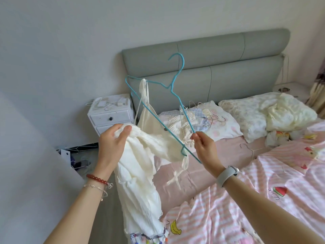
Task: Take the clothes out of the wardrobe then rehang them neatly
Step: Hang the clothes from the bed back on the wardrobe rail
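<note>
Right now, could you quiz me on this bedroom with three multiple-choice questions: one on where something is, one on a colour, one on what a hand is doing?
1. Where is the white nightstand?
A. Left of the bed
B. On the bed
C. Right of the curtain

2. What colour is the hanger held up?
A. Red
B. Blue
C. Black

3. What is the left hand doing?
A. Hanging empty
B. Pressing a pillow
C. Gripping the cream garment

Key: 1 A, it stands beside the grey headboard; 2 B, its wire is turquoise blue; 3 C, fingers bunch the cloth, while the right hand pinches the hanger.

Bare sheet point(177, 175) (hanger point(249, 148) beside)
</note>
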